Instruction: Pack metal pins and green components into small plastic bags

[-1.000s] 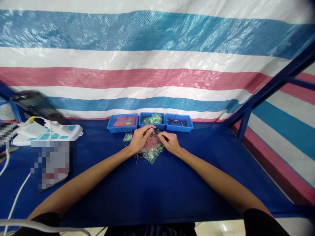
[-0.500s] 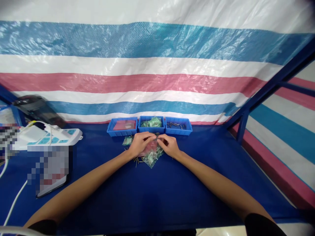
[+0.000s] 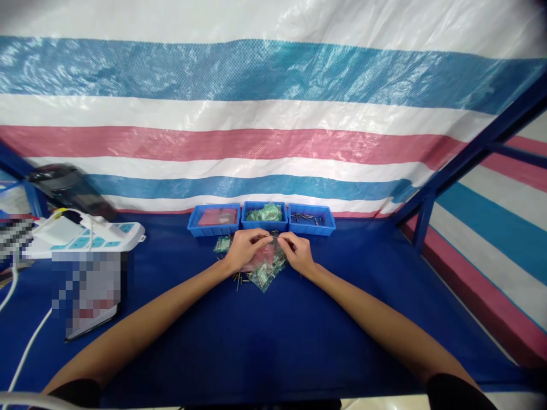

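Note:
My left hand point(image 3: 248, 248) is closed, thumb and fingertips pinched together over the far side of a small mixed pile. Facing it, my right hand point(image 3: 296, 250) is also closed in a pinch, its fingertips a short gap from the left ones. What either pinch holds is too small to make out. Beneath and between the hands lie a pink plastic bag point(image 3: 261, 259) and clear bags with green pieces point(image 3: 264, 278). Thin metal pins point(image 3: 238, 279) stick out by my left wrist. Another small green packet point(image 3: 221, 244) sits left of that hand.
Behind the pile stand three blue bins: the left bin point(image 3: 199, 232) with pink bags, the middle bin point(image 3: 264, 226) with green packets, the right bin point(image 3: 314, 231) with thin metal pins. A white power strip point(image 3: 135, 233), a dark bottle point(image 3: 70, 188) and a pixelated object are at left.
My right hand has shifted slightly to the right, widening the gap between the two hands' fingertips. My left hand stays almost where it was. The view has moved a little.

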Motion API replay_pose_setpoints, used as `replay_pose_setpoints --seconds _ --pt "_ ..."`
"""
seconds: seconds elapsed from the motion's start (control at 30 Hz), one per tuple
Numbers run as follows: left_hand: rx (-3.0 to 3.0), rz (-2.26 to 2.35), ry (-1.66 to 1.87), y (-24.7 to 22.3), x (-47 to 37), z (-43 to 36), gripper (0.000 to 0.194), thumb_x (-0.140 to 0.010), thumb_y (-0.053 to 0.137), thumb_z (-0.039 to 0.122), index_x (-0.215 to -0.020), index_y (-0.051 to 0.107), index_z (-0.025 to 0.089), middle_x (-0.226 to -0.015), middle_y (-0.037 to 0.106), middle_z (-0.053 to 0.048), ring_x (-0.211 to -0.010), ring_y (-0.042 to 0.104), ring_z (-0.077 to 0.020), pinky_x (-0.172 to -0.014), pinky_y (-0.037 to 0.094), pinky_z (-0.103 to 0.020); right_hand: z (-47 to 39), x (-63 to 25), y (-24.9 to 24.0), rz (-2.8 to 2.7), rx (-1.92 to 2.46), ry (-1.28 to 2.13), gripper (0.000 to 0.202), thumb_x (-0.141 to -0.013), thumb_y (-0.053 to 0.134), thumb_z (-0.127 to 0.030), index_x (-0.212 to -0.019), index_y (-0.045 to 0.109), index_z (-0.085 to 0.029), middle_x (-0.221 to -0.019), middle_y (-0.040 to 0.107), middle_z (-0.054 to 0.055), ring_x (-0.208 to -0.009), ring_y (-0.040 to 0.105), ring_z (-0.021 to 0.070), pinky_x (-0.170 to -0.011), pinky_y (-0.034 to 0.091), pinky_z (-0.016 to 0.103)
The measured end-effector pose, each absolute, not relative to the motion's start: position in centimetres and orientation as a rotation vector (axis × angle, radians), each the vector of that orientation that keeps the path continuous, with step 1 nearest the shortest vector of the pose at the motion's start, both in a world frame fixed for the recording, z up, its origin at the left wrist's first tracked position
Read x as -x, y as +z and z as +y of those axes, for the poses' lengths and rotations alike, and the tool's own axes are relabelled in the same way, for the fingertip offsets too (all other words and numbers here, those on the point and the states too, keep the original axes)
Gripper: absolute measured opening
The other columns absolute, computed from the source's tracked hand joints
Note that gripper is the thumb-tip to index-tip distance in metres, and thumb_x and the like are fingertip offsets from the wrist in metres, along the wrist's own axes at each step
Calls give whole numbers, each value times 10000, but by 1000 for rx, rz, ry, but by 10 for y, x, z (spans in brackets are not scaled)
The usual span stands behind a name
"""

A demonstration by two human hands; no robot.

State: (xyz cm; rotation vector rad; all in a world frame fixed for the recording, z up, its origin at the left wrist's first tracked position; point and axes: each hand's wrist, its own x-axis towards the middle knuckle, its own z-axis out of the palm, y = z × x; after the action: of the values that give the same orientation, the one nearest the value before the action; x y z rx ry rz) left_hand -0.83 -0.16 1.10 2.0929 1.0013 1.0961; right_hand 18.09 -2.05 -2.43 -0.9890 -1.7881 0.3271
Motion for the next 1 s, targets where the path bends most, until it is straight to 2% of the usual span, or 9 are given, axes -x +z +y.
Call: replay_pose_setpoints --seconds 0.1,0.23,0.3,0.43,0.6,0.8,1.0 --pt "-2100 995 1151 12 8 -2 230 -857 622 362 -850 722 156 -811 733 -45 -677 647 -152 -655 502 -240 -20 -181 -25 -1790 990 334 221 -933 499 -319 -876 657 -176 -708 646 20 -554 534 114 -572 430 231" --pt "-2122 906 1207 12 8 -4 230 -883 591 347 -940 728 171 -960 736 -69 -888 674 -191 -829 517 -287 -18 -180 -25 -1857 922 347 208 -922 519 -306 -871 671 -174 -725 671 30 -583 565 128 -596 443 244" --pt "-2099 914 1217 13 8 -6 237 -897 569 344 -971 722 179 -994 731 -64 -922 672 -190 -859 513 -293 -17 -180 -25 -1880 905 350 216 -923 514 -298 -845 672 -172 -727 677 35 -591 573 133 -603 444 251" --pt "-2025 970 1211 12 9 -5 286 -937 496 348 -1050 693 175 -910 726 -52 -798 673 -167 -783 527 -281 -18 -180 -24 -1876 957 325 263 -930 490 -314 -787 661 -175 -669 650 28 -556 550 132 -574 432 256" --pt "-2089 1011 1232 8 10 -2 318 -913 544 354 -1156 659 185 -834 689 -40 -692 628 -151 -676 508 -262 -21 -180 -22 -1745 994 350 194 -920 501 -301 -992 636 -181 -657 600 -2 -505 506 111 -533 434 237" --pt "-2173 913 1279 12 9 -3 264 -936 505 340 -959 711 176 -913 703 -71 -843 640 -178 -784 505 -293 -22 -179 -22 -1725 971 364 202 -915 505 -294 -1057 600 -188 -746 600 20 -569 532 123 -555 457 249" --pt "-2173 926 1221 7 10 -2 267 -929 520 346 -1018 715 187 -871 729 -55 -780 671 -168 -746 521 -272 -20 -179 -23 -1814 938 372 181 -912 522 -309 -1005 624 -192 -731 580 20 -569 514 124 -543 446 250"
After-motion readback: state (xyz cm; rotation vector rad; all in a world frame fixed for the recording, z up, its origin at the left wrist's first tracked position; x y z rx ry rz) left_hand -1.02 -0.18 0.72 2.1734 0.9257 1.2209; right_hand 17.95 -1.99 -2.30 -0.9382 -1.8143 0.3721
